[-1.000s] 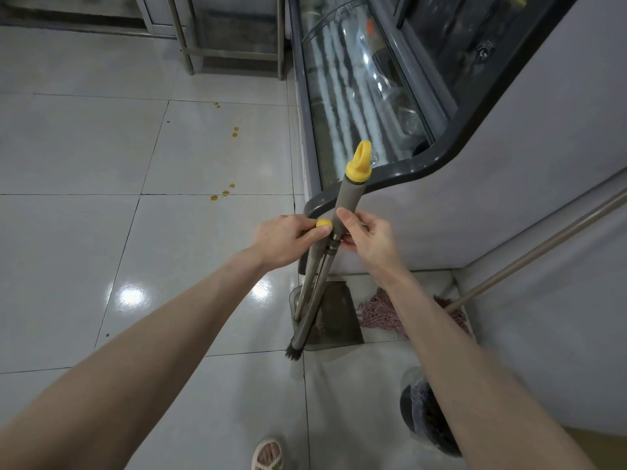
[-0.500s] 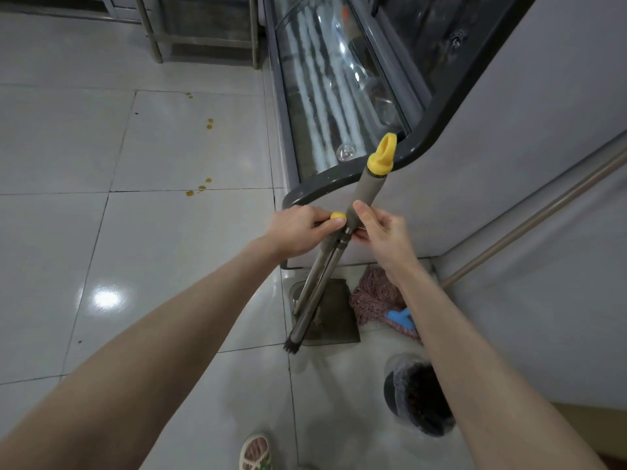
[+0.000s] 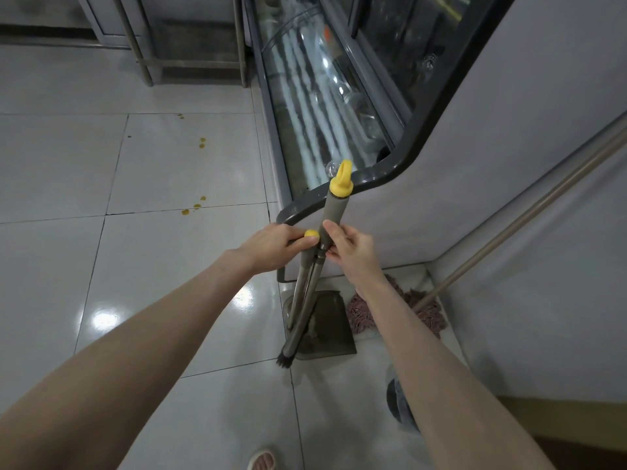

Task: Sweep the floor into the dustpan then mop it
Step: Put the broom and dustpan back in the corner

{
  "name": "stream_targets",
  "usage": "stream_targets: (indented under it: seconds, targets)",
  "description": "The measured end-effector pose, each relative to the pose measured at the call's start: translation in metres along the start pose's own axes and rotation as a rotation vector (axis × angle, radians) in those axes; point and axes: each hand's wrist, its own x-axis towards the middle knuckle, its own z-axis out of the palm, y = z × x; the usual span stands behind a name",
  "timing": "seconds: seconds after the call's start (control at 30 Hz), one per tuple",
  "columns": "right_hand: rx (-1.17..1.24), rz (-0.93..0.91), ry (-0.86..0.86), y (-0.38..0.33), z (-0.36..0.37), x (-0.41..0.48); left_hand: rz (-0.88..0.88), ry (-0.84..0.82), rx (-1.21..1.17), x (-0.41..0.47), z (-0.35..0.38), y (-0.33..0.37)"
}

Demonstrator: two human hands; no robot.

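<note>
My left hand (image 3: 273, 247) grips the top of the dustpan handle (image 3: 299, 290), which ends in a small yellow cap (image 3: 311, 233). Beside it, my right hand (image 3: 349, 247) holds the grey broom handle (image 3: 334, 208) below its yellow hanging cap (image 3: 342, 183). The two poles run down side by side. At the bottom the dark broom bristles (image 3: 284, 361) touch the tile next to the grey dustpan (image 3: 330, 337). A pinkish string mop (image 3: 424, 310) lies on the floor to the right, its long pole (image 3: 529, 215) leaning up along the wall. Yellow spots (image 3: 194, 208) dot the tiles at left.
A glass-fronted display cabinet (image 3: 339, 106) stands right behind the handles. Metal table legs (image 3: 142, 56) rise at the far back. A dark round bin (image 3: 398, 405) sits low beside my right forearm. A slippered foot (image 3: 262, 460) shows at the bottom edge.
The view has shifted slightly. Both hands keep the same hold on the two handles, which stay together and upright near the cabinet corner.
</note>
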Motion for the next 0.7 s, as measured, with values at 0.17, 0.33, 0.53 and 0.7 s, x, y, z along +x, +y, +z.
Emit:
stream_targets:
  seconds: [0.17,0.33,0.53,0.7]
  targets:
    - [-0.077,-0.017,-0.008,-0.005,0.008,0.003,-0.004,0.017,0.014,-0.002,-0.005,-0.007]
    - [-0.148,0.003,-0.045,-0.012,0.002,-0.011,-0.009,-0.073,0.129,-0.006,-0.006,-0.001]
    - [-0.178,0.124,-0.124,-0.024,-0.002,-0.027,-0.098,-0.215,0.064,-0.018,-0.011,0.004]
    - [-0.172,0.15,-0.093,-0.049,-0.014,-0.036,-0.169,-0.147,-0.115,-0.03,-0.026,0.011]
